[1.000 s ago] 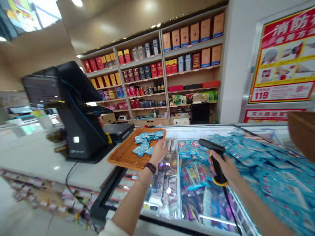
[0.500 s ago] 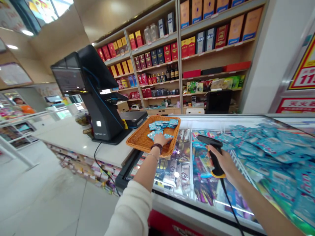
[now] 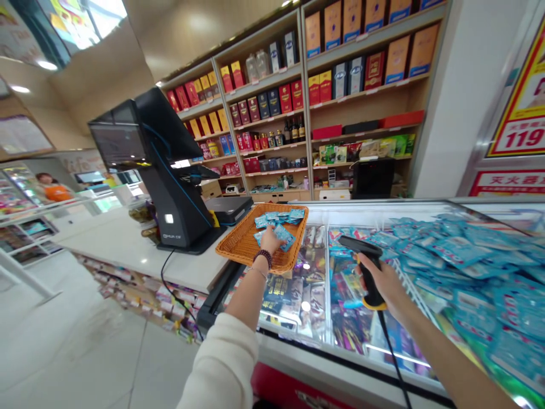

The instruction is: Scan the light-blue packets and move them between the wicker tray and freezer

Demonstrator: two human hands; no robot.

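My left hand point(image 3: 271, 241), with a bead bracelet and a white sleeve, reaches into a shallow brown wicker basket point(image 3: 236, 237). Its fingers are closed on a small blue packet point(image 3: 285, 237), the thumb lying over the near side. Behind it, more blue packets point(image 3: 279, 216) lie in the basket's far part. My right hand point(image 3: 380, 282) is wrapped round the handle of a black barcode scanner point(image 3: 369, 272) with yellow trim, held above the freezer's glass. From the handle a black cable runs down toward me. The scanner's head points left, toward the basket.
A big pile of blue packets point(image 3: 477, 267) covers the right of the glass-topped freezer point(image 3: 317, 335). Left of the basket, a black checkout terminal point(image 3: 170, 187) stands on the white counter point(image 3: 110, 236), its cable hanging down. Stocked shelves point(image 3: 264, 116) line the back; a person in orange is far left.
My left hand has drawn a blue packet partly up, so more of its face shows beside my fingers. The scanner stays about where it was in my right hand; the view has shifted slightly.
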